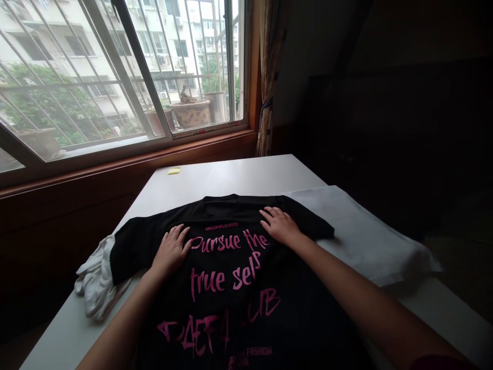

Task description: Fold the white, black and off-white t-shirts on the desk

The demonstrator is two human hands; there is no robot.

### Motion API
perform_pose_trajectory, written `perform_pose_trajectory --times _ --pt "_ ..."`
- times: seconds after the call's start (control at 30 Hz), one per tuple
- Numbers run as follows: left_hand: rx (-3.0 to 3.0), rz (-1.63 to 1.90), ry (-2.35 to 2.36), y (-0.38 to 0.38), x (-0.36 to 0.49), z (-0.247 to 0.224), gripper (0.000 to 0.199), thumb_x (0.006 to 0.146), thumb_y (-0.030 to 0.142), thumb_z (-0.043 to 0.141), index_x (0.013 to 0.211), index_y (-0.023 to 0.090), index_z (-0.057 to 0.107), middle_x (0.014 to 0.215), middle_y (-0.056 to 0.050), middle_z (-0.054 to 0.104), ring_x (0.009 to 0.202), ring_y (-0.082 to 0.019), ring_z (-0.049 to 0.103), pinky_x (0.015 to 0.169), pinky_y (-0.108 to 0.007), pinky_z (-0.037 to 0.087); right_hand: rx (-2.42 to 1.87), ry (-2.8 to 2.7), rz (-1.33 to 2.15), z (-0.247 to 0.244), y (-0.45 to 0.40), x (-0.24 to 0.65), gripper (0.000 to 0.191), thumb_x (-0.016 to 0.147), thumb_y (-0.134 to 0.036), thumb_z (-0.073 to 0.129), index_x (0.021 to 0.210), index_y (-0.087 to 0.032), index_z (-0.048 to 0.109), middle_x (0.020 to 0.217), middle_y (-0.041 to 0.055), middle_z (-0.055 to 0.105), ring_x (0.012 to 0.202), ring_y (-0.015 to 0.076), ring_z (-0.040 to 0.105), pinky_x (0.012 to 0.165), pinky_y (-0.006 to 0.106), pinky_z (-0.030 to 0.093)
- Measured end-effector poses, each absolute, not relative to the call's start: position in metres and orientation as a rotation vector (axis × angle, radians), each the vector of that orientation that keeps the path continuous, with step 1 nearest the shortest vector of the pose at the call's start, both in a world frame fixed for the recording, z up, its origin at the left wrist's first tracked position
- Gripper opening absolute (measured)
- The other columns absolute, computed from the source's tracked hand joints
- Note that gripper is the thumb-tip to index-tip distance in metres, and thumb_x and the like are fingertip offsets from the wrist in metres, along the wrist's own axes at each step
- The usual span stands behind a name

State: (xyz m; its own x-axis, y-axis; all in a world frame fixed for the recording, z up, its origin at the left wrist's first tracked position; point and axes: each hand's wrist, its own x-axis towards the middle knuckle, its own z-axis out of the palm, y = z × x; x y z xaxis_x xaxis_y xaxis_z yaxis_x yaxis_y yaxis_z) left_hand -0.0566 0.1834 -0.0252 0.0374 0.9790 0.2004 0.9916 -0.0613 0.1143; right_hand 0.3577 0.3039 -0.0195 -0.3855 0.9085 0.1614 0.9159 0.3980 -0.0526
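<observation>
- I have the left hand (172,249) and right hand (280,226) lying flat, spread, on the black shirt (231,285) at six o'clock.
- Uneven pressure might ruck it.
- Dragging the sleeve (131,246) could tug the white cloth (96,288) at eight.

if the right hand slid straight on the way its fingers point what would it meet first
The right hand rests on the black T-shirt; straight on, it would probably meet the shirt's neckline first, though the exact line is hard to judge.

hands (172,248): bare | forearms (125,306): bare | right sleeve (437,362): dark, maroon-tinged, only edge visible
</observation>
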Motion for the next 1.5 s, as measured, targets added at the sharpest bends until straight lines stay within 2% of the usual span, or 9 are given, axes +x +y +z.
perform_pose_trajectory --times 0.3,0.7,0.93,1.13,1.4,1.5 --pt "-2.24 -0.218 -2.166 0.24 -0.071 -0.022 0.06 0.104 0.05 0.04 0.155 0.017 0.045 0.165 -0.014 0.039 0.154 -0.033 0.031 0.126 -0.056 0.024 -1.699 -2.489 0.033 -0.016 0.353 0.344 0.059 0.105 -0.05 0.037 0.157 -0.023 0.046 0.165 0.0074 0.04 0.15 0.0304 0.035 0.122 0.048 0.032" --pt "-2.279 -0.193 -2.134 0.312 -0.096 -0.025 0.063 0.104 0.054 0.036 0.156 0.019 0.044 0.166 -0.013 0.037 0.155 -0.032 0.029 0.126 -0.055 0.023 -1.717 -2.48 0.138 -0.022 0.428 0.328 0.062 0.105 -0.054 0.034 0.159 -0.025 0.041 0.169 0.0053 0.034 0.154 0.0278 0.029 0.126 0.045 0.024" --pt "-2.274 -0.18 -2.146 0.34 -0.107 -0.025 0.064 0.104 0.055 0.035 0.157 0.019 0.042 0.167 -0.012 0.035 0.155 -0.031 0.028 0.127 -0.054 0.021 -1.707 -2.478 0.169 -0.027 0.465 0.319 0.063 0.104 -0.055 0.034 0.159 -0.025 0.041 0.169 0.0057 0.033 0.154 0.0275 0.028 0.127 0.044 0.02" --pt "-2.267 -0.192 -2.161 0.354 -0.111 -0.024 0.065 0.104 0.054 0.036 0.157 0.018 0.043 0.167 -0.013 0.036 0.155 -0.033 0.029 0.126 -0.054 0.022 -1.689 -2.474 0.163 -0.026 0.485 0.313 0.063 0.103 -0.055 0.037 0.157 -0.024 0.045 0.167 0.0059 0.037 0.153 0.028 0.032 0.127 0.042 0.022" --pt "-2.259 -0.305 -2.178 0.343 -0.105 -0.02 0.06 0.104 0.048 0.038 0.155 0.017 0.045 0.165 -0.014 0.04 0.155 -0.033 0.03 0.125 -0.059 0.023 -1.614 -2.452 0.068 -0.02 0.464 0.313 0.055 0.103 -0.042 0.043 0.151 -0.017 0.053 0.162 0.012 0.045 0.149 0.0287 0.04 0.125 0.043 0.029" --pt "-2.265 -0.393 -2.162 0.318 -0.106 -0.014 0.058 0.104 0.046 0.036 0.151 0.015 0.048 0.162 -0.014 0.044 0.153 -0.029 0.034 0.125 -0.053 0.028 -1.533 -2.422 -0.001 -0.01 0.436 0.318 0.05 0.101 -0.032 0.046 0.147 -0.014 0.057 0.156 0.0135 0.052 0.145 0.0277 0.045 0.125 0.042 0.029"
